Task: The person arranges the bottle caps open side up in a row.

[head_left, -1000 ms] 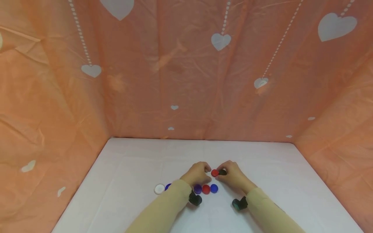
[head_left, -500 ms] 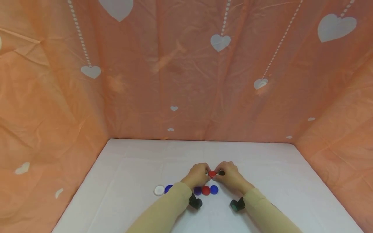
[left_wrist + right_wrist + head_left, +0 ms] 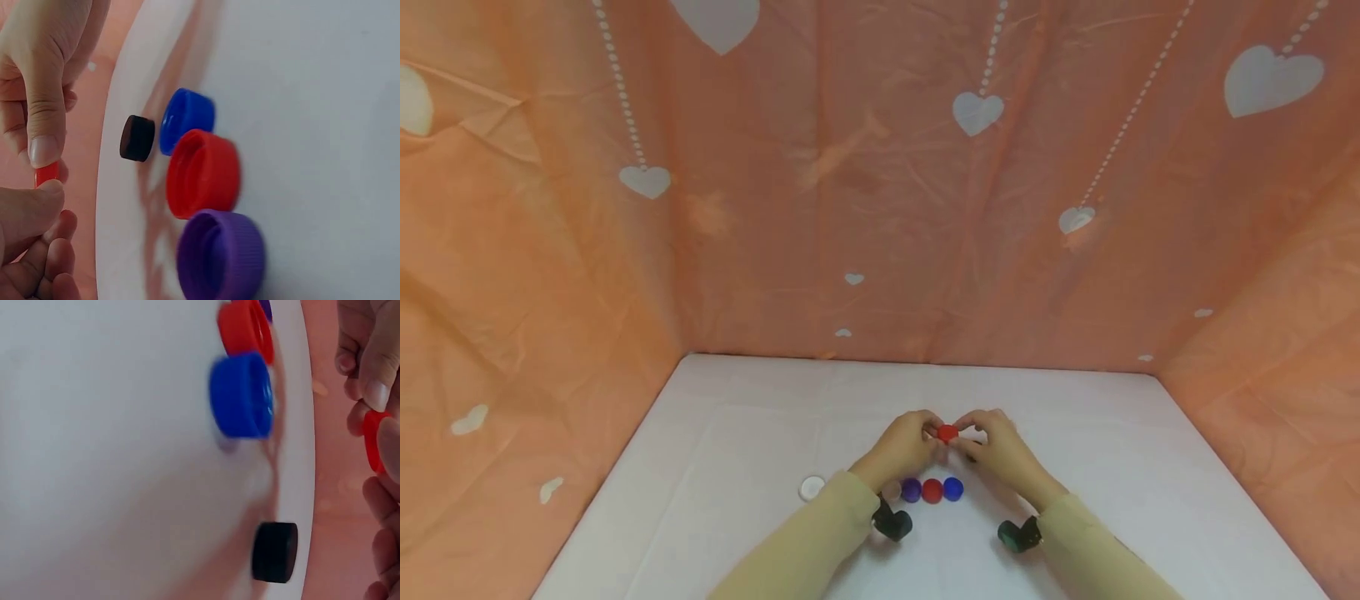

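Note:
A small red bottle cap (image 3: 947, 432) is held up between my two hands above the table. My left hand (image 3: 904, 446) pinches it from the left, thumb against its edge in the left wrist view. From the other side my right hand (image 3: 998, 454) also pinches the cap. Below the hands a row of caps lies on the table: a purple cap (image 3: 911, 490), another red cap (image 3: 932, 491) and a blue cap (image 3: 953, 488), seen open side toward the camera in the left wrist view. A black cap (image 3: 137, 138) sits beyond the row, mostly behind my right hand in the head view.
A white cap (image 3: 812, 488) lies at the left end of the row, and a pale cap (image 3: 892, 490) shows beside my left sleeve, which covers part of the row. Orange cloth (image 3: 850, 208) with hearts walls in the white table (image 3: 745, 417).
The right hand has brought the red cap left to the left hand, which has taken hold of it too. Both hands have since lifted slightly with it. The row's right-hand caps stay put.

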Available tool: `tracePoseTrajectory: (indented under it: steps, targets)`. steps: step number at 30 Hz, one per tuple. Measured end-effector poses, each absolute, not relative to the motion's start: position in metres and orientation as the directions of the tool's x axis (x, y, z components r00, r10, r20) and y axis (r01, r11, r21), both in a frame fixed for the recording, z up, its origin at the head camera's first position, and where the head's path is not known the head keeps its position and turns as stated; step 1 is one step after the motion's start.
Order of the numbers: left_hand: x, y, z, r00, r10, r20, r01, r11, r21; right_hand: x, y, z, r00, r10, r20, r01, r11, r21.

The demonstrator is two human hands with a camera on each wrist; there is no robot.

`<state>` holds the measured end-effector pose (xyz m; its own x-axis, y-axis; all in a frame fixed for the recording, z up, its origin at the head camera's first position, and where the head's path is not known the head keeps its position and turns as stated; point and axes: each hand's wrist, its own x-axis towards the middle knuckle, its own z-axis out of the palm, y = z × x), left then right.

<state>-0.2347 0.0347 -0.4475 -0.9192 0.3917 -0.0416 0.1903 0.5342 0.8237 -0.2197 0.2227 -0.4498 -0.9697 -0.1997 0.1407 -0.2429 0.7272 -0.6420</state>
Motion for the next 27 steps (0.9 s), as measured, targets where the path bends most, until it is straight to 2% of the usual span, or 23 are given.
tracePoseTrajectory:
  steps: [6,11,27]
  targets:
    - [-0.220,0.031,-0.444,-0.921,0.369,-0.127,0.086,0.510,0.856,-0.210,0.219,-0.453,-0.981,-0.174,0.083,-0.184,0.709,-0.681]
    - [-0.218,0.029,-0.442,-0.922,0.375,-0.092,0.125,0.515,0.848,-0.206,0.218,-0.453,-0.980,-0.167,0.104,-0.192,0.702,-0.686]
    - [-0.212,0.024,-0.437,-0.924,0.374,-0.084,0.127,0.504,0.854,-0.204,0.212,-0.448,-0.976,-0.181,0.119,-0.212,0.683,-0.699]
